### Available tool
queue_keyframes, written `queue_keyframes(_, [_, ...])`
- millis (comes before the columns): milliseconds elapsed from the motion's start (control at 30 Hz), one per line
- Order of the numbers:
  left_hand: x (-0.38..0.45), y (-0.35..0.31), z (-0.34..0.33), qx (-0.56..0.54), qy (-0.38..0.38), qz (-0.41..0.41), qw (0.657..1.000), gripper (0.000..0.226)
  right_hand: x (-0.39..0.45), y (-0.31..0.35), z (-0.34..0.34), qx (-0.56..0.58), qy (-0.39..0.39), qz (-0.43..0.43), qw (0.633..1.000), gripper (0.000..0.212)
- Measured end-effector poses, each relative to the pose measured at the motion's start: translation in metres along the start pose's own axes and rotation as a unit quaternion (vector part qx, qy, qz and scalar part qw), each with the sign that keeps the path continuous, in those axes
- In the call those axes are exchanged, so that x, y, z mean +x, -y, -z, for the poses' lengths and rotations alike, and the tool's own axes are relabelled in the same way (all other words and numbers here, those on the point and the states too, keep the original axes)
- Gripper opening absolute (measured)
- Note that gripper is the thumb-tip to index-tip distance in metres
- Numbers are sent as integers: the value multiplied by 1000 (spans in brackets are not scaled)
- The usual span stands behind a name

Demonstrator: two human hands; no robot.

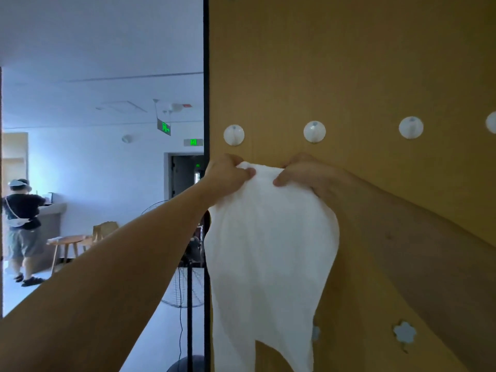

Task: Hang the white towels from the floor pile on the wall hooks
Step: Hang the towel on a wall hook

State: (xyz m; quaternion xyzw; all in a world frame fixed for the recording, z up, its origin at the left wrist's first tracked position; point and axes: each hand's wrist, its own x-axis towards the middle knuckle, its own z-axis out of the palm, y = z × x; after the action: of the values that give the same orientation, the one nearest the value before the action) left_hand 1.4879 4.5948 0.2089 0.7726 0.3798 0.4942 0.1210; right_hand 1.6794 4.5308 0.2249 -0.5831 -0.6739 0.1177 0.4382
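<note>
Both your arms reach up and forward, bare, the left from the lower left, the right from the lower right. Your left hand [226, 174] and right hand [308, 174] sit close together at the same height, fingers curled, thumbs in front, each pinching the top edge of the towel [268, 237].

White towel [265, 251] hanging limp, top edge bunched just below round white hooks [314, 131].

We have one head-worn view, facing forward and close to the tan wooden wall panel [362, 76], its round white plastic hooks [314, 131] about level with us.
</note>
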Motion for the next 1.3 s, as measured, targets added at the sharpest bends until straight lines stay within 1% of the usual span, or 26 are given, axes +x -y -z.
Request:
queue_keyframes(67, [11,4,4,-16,-11,3,1000,17,11,8,-6,24,1,36,999,40])
queue_keyframes(100, [18,7,6,-34,-18,9,999,17,18,12,-9,46,-5,53,998,36])
queue_keyframes(133, [24,11,9,-62,-22,16,998,19,23,16,-11,66,-19,61,996,29])
queue_keyframes(200, [38,18,14,-126,-23,24,991,22,37,25,-14,81,-56,62,993,16])
queue_keyframes(267, [49,22,17,-158,-28,15,987,29,52,32,-17,60,-78,57,993,14])
queue_keyframes(333, [60,26,20,-158,-50,5,986,39,66,38,-22,28,-95,58,993,17])
queue_keyframes(367, [65,27,23,-157,-65,0,985,40,73,42,-24,14,-106,67,992,19])
queue_keyframes(433, [77,29,29,-162,-102,-11,981,34,86,51,-27,6,-138,88,987,24])
queue_keyframes(500, [88,29,38,-176,-140,-18,974,32,100,63,-28,-2,-186,107,977,26])
queue_keyframes(567, [100,28,47,-193,-159,-21,968,30,113,75,-28,-6,-232,124,965,25])
queue_keyframes(667, [115,26,54,-210,-172,-10,962,27,130,86,-27,-27,-269,135,953,25])
queue_keyframes(767, [118,28,53,-186,-175,-11,967,26,137,85,-30,-49,-271,116,954,21])
queue_keyframes(867, [116,32,47,-133,-185,-28,973,14,138,79,-35,-30,-277,109,954,19])
queue_keyframes(967, [111,33,41,-140,-205,-47,968,8,134,76,-36,-8,-274,112,955,17])
queue_keyframes(1067, [104,30,35,-138,-189,-69,970,11,131,72,-38,8,-256,134,957,15])
queue_keyframes(1200, [93,30,31,-148,-163,-52,974,24,121,59,-43,-10,-228,168,959,6])
queue_keyframes(1300, [87,33,25,-148,-140,-28,979,28,111,50,-47,-17,-208,175,962,13])
